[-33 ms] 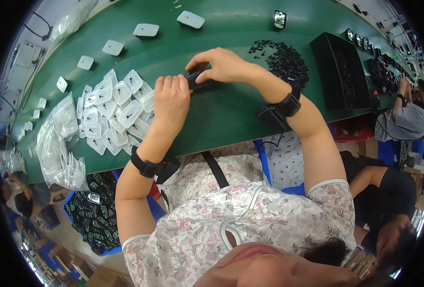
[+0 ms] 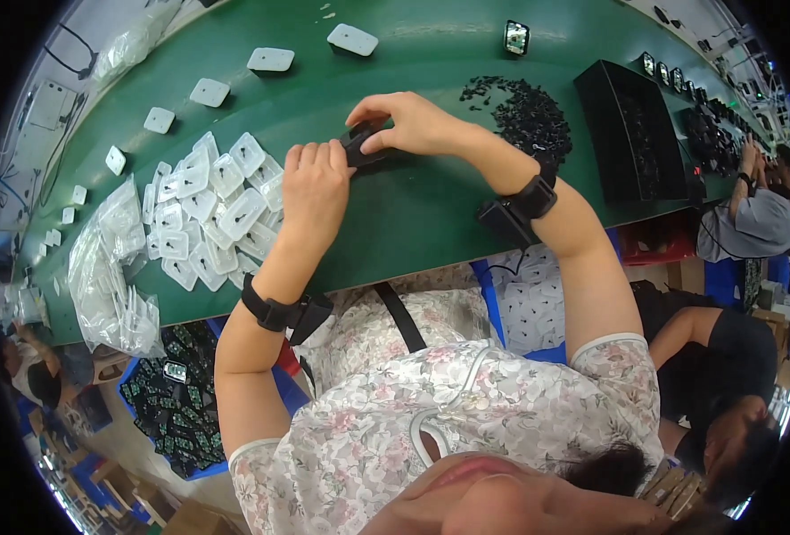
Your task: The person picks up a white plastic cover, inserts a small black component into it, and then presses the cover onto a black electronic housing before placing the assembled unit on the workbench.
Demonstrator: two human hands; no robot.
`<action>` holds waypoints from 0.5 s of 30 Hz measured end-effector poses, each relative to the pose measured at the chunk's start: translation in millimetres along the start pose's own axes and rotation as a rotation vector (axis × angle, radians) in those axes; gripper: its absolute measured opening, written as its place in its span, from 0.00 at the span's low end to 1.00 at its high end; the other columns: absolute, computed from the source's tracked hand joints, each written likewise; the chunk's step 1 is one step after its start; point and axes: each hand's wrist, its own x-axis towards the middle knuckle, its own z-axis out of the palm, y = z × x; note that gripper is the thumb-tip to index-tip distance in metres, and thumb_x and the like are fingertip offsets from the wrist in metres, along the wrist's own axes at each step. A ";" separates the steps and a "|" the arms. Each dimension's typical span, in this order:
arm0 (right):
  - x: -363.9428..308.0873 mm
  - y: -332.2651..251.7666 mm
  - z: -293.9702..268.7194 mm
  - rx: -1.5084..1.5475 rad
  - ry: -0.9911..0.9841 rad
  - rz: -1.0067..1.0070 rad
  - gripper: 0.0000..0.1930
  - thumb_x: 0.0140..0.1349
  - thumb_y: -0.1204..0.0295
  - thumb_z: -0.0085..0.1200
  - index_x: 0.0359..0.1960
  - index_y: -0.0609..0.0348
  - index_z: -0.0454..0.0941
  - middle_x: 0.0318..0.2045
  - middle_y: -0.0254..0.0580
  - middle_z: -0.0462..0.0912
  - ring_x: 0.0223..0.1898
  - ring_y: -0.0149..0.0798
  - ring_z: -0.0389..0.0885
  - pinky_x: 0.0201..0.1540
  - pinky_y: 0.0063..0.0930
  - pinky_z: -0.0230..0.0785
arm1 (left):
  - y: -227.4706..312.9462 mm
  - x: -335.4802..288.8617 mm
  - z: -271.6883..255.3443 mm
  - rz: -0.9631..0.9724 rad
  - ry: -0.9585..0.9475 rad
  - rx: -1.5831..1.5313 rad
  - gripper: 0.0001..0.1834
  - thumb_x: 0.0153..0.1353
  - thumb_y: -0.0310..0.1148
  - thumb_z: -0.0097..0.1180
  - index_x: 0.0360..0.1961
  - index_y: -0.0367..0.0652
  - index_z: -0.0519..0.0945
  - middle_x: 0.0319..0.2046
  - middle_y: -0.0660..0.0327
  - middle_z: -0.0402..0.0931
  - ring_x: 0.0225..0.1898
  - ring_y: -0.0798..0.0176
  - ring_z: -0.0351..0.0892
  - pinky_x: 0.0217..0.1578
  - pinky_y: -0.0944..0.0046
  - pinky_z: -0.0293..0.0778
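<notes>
A small black box-shaped part (image 2: 360, 148) is between my two hands over the green table (image 2: 466, 214). My left hand (image 2: 316, 187) is closed against its left end, with the fingers bent together. From the far right side, the thumb and fingers of my right hand (image 2: 410, 127) curl around the same part. My hands cover most of it, so its exact kind is unclear. Just left of my left hand lies a heap of translucent white plastic trays (image 2: 201, 203), each with a small black piece showing.
Small black pieces (image 2: 530, 120) are heaped on the right, beside an open black box (image 2: 640, 134). White rounded blocks (image 2: 270, 60) line the far side. A shiny-faced device (image 2: 516, 37) stands beyond. Clear bags (image 2: 105, 259) hang at left. A blue bin (image 2: 201, 473) holds circuit boards. Co-workers (image 2: 752, 223) sit right.
</notes>
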 end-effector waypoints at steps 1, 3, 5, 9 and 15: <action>-1.4 2.0 -0.5 0.082 -0.021 0.047 0.21 0.54 0.72 0.61 0.50 0.58 0.74 0.43 0.40 0.80 0.48 0.34 0.75 0.54 0.27 0.66 | -3.6 -1.0 0.7 -0.019 0.066 -0.107 0.18 0.51 0.36 0.60 0.40 0.36 0.75 0.35 0.56 0.78 0.40 0.57 0.76 0.46 0.57 0.67; -13.1 5.2 10.6 0.296 0.062 0.019 0.21 0.56 0.72 0.60 0.52 0.58 0.74 0.44 0.38 0.79 0.49 0.34 0.75 0.54 0.28 0.66 | -10.6 -0.9 6.5 -0.073 0.121 -0.289 0.15 0.55 0.36 0.59 0.40 0.37 0.76 0.30 0.54 0.78 0.35 0.55 0.78 0.41 0.58 0.70; -25.9 -0.9 14.8 0.513 0.136 -0.034 0.20 0.61 0.68 0.56 0.54 0.59 0.71 0.47 0.37 0.76 0.48 0.30 0.73 0.53 0.27 0.66 | -7.0 0.8 6.0 -0.189 0.069 -0.553 0.15 0.57 0.35 0.57 0.41 0.36 0.76 0.29 0.53 0.79 0.33 0.53 0.78 0.37 0.58 0.71; -36.7 -17.0 11.0 0.462 0.307 -0.035 0.21 0.63 0.64 0.55 0.54 0.59 0.72 0.44 0.37 0.77 0.46 0.28 0.73 0.49 0.23 0.68 | 11.6 8.0 -2.7 -0.389 0.049 -1.184 0.15 0.63 0.36 0.53 0.43 0.33 0.75 0.27 0.52 0.79 0.24 0.58 0.80 0.26 0.64 0.73; -44.4 -32.2 15.8 0.610 0.432 -0.041 0.19 0.64 0.62 0.54 0.53 0.59 0.73 0.38 0.34 0.77 0.40 0.27 0.74 0.42 0.21 0.69 | 34.9 20.7 -8.7 -0.452 0.072 -1.411 0.14 0.66 0.37 0.50 0.38 0.35 0.67 0.26 0.56 0.79 0.21 0.68 0.77 0.21 0.71 0.69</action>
